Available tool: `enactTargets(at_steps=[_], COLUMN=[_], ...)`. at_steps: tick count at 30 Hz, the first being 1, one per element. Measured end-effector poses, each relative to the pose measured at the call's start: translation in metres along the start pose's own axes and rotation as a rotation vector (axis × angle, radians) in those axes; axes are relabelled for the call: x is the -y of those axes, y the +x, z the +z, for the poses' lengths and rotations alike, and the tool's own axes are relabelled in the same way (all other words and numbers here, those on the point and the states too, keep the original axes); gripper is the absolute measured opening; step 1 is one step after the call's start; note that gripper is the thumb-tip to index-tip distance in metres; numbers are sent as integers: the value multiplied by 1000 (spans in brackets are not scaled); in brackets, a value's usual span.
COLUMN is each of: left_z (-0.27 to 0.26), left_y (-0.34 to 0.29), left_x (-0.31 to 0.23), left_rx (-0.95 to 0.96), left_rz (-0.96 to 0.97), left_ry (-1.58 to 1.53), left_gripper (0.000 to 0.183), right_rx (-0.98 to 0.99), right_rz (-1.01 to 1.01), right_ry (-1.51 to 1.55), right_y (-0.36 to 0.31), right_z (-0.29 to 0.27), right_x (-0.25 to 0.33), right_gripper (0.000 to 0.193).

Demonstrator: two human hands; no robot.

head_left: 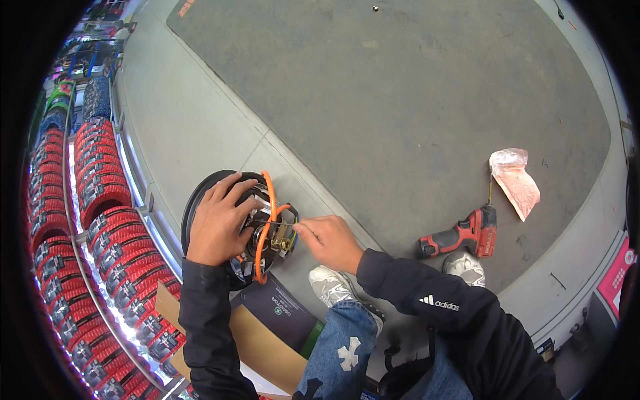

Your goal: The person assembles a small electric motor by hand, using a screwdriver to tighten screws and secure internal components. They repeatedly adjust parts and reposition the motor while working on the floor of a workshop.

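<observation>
A round black wheel-like device (195,212) is held over the pale floor, left of centre. An orange cable (272,193) loops across its face beside brass-coloured fittings (281,239) and small coloured wires. My left hand (223,220) grips the device from above, its fingers bent over the face and the thumb near the cable. On the cable's right side, my right hand (327,241) is closed in a pinch beside the brass fittings. A thin dark strand runs from its fingertips toward the cable; its kind is unclear.
An opened cardboard box (267,340) lies under the device. To the right, a red and black cordless drill (460,233) with a long bit rests by my shoe, near a crumpled pinkish packet (515,183). Shelves with red-wrapped tyres (103,180) line the left. A grey mat (400,120) covers the floor ahead.
</observation>
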State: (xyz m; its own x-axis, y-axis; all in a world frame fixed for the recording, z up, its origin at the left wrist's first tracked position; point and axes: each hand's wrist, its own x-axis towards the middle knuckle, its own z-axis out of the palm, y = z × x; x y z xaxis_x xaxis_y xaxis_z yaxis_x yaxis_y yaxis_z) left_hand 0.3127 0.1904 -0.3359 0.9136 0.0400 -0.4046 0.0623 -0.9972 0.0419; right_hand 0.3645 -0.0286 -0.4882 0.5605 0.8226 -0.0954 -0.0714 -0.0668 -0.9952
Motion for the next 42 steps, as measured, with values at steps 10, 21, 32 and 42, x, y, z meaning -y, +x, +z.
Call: enactTargets(at_steps=[10, 21, 32, 42], left_z=[4, 9, 9, 22], left_y=[5, -12, -23, -9], left_x=[0, 14, 11, 22], left_rx=[-3, -35, -159, -158], left_rz=[32, -7, 81, 88], left_ry=[20, 102, -3, 97], left_gripper=[19, 13, 16, 18], right_rx=[-4, -9, 22, 8], right_rz=[67, 18, -66, -146], right_ry=[91, 79, -201, -364], right_y=[-5, -9, -23, -9], right_z=[5, 28, 66, 50], right_x=[-8, -12, -101, -102], right_gripper=[37, 32, 27, 24])
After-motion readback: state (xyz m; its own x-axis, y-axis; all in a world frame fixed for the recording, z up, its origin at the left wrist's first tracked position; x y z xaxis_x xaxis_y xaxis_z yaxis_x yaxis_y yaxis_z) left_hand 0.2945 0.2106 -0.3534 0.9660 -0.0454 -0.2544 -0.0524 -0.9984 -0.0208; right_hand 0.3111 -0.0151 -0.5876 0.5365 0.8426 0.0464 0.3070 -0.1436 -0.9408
